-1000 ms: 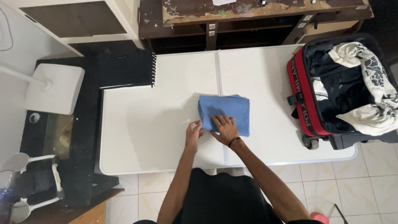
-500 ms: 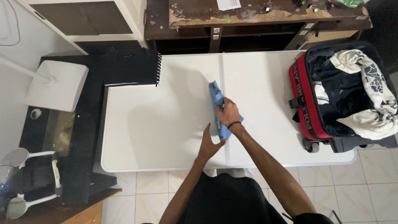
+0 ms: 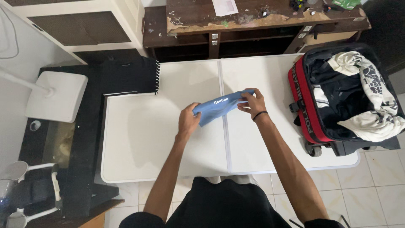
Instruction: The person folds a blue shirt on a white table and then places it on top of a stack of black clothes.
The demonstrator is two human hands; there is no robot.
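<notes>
Both hands clamped on the folded blue cloth garment, my left hand at its near-left end, right hand at far-right end, held above the white folding table.

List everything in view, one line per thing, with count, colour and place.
folded garment: one, blue, held above the table's middle by both hands
folding table: one, white, centre
suitcase: one, red and black, open, on the table's right end
clothes: several, dark and white patterned, inside the suitcase
spiral notebook: one, black, table's far left corner
wooden desk: one, brown, beyond the table
fan base: one, white, left
left hand: one, grips the garment's left end
right hand: one, black wristband, grips the right end
</notes>
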